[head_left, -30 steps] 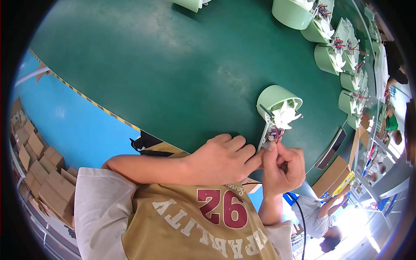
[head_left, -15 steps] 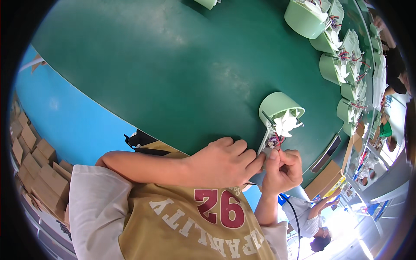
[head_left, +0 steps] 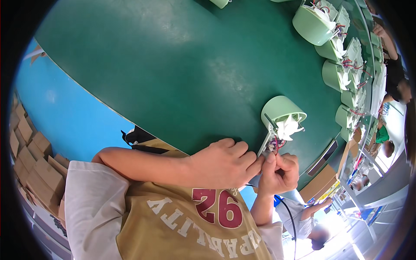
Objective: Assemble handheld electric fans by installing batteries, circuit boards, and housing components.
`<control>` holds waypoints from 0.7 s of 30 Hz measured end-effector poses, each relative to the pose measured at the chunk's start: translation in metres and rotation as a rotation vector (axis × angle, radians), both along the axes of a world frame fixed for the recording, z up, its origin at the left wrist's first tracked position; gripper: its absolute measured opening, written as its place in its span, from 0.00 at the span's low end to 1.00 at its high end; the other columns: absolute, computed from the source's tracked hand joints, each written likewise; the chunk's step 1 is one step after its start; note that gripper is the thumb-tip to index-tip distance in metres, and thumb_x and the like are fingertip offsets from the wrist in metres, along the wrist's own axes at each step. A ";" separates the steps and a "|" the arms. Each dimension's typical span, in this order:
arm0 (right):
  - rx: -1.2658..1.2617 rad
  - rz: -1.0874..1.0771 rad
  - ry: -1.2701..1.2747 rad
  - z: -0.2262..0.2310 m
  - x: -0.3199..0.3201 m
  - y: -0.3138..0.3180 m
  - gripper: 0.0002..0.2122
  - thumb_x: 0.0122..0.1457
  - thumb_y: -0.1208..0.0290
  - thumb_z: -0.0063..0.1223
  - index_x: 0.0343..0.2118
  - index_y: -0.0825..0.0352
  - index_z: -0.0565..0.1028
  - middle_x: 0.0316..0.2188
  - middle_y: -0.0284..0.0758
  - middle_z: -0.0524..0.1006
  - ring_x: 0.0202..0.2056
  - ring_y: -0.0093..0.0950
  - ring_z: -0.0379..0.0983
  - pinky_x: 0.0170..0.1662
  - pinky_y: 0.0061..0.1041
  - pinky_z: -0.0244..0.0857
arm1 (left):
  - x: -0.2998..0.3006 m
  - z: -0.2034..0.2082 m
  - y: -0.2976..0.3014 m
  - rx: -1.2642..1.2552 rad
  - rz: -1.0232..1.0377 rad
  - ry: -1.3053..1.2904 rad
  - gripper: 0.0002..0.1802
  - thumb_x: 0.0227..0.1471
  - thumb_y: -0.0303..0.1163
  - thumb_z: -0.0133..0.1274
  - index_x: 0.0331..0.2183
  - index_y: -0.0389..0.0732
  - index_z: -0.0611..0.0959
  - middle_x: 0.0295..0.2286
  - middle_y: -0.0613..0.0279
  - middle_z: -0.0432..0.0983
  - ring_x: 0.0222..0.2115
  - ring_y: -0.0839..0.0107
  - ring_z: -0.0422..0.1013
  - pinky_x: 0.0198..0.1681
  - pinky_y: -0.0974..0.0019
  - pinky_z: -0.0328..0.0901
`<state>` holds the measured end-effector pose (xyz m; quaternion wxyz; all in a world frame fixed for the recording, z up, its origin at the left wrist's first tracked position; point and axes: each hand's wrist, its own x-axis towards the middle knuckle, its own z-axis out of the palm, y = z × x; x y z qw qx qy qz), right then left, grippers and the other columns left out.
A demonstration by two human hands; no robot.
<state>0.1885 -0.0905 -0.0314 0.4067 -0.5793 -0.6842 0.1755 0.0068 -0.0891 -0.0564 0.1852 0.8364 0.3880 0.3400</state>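
On the table edge in front of me lies an opened small fan with a light green round housing (head_left: 277,106) and white blades (head_left: 288,128). Its handle part points toward me and bears a small circuit board (head_left: 272,142) with red wires (head_left: 278,147). My left hand (head_left: 225,162), fingers curled, holds the end of that handle. My right hand (head_left: 279,174) is closed in a pinch of thumb and forefinger just below the board. What lies between those fingertips is too small to make out.
Several similar opened fans (head_left: 333,76) stand in a row along the right of the green table (head_left: 173,86). A cardboard box (head_left: 318,184) sits at the table's right edge. Stacked cartons (head_left: 41,169) lie at the left on the blue floor (head_left: 78,104). Co-workers sit farther right.
My right fingertips have shifted slightly left and down against the board, and the red wires sit a little differently. The left hand keeps its hold. The whole view has moved slightly.
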 end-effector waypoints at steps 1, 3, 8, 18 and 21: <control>0.026 0.026 -0.019 -0.001 0.000 0.001 0.07 0.50 0.82 0.71 0.29 0.69 0.80 0.17 0.27 0.70 0.17 0.17 0.59 0.21 0.18 0.53 | 0.000 0.000 0.000 -0.010 -0.011 0.003 0.11 0.41 0.34 0.59 0.32 0.44 0.83 0.19 0.74 0.56 0.22 0.77 0.58 0.22 0.71 0.50; 0.050 0.052 -0.039 -0.002 0.000 0.001 0.07 0.50 0.82 0.71 0.29 0.69 0.80 0.17 0.27 0.70 0.17 0.18 0.59 0.20 0.18 0.53 | 0.000 0.000 -0.001 -0.005 0.000 0.003 0.10 0.41 0.34 0.59 0.31 0.45 0.82 0.19 0.74 0.56 0.22 0.77 0.58 0.22 0.71 0.49; 0.068 -0.039 0.007 -0.005 -0.004 0.000 0.07 0.50 0.81 0.71 0.28 0.69 0.80 0.16 0.27 0.69 0.16 0.18 0.60 0.20 0.18 0.53 | 0.001 0.000 0.000 0.004 0.018 -0.002 0.08 0.41 0.34 0.59 0.28 0.46 0.81 0.19 0.74 0.55 0.22 0.77 0.57 0.22 0.71 0.49; 0.040 0.038 -0.122 0.004 0.004 0.002 0.08 0.48 0.82 0.72 0.28 0.69 0.80 0.16 0.27 0.69 0.16 0.18 0.59 0.20 0.18 0.52 | 0.000 0.001 0.000 0.018 0.002 0.002 0.12 0.42 0.35 0.58 0.32 0.42 0.83 0.19 0.74 0.58 0.22 0.76 0.60 0.22 0.71 0.52; 0.031 0.056 -0.148 0.011 0.002 0.004 0.09 0.46 0.82 0.73 0.29 0.69 0.81 0.16 0.26 0.69 0.16 0.17 0.58 0.19 0.18 0.52 | -0.001 0.001 0.000 0.022 -0.021 -0.002 0.14 0.43 0.34 0.57 0.33 0.38 0.83 0.19 0.73 0.62 0.22 0.76 0.62 0.21 0.71 0.54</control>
